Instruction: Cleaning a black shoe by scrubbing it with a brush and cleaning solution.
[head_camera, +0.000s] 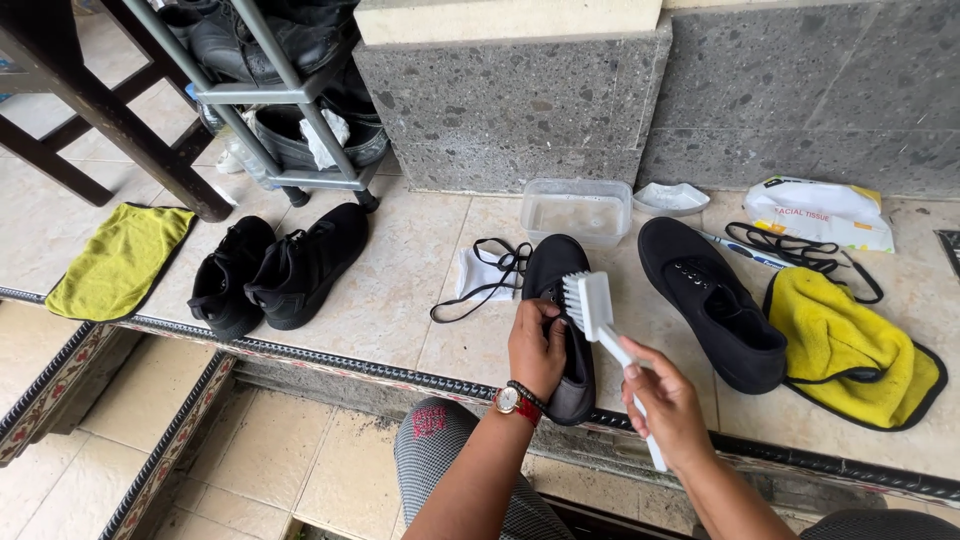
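Note:
My left hand (537, 348) grips the side of a black lace-less shoe (558, 275) that rests on the tiled step. In my right hand (668, 405) is a white brush (590, 303) held by its long handle, bristles turned toward the shoe and just beside its opening. A watch and a red-black bracelet sit on my left wrist. To the right lies the second black shoe (712, 300), also without laces, its heel on a yellow cloth (850, 345).
Black laces (485, 275) lie over a white cloth left of the shoe; another lace (800, 250) lies by the tissue pack (820, 212). A clear tub of water (577, 212) and small white dish (671, 198) stand by the wall. Two black sneakers (275, 265), yellow cloth (120, 258), shoe rack (290, 100).

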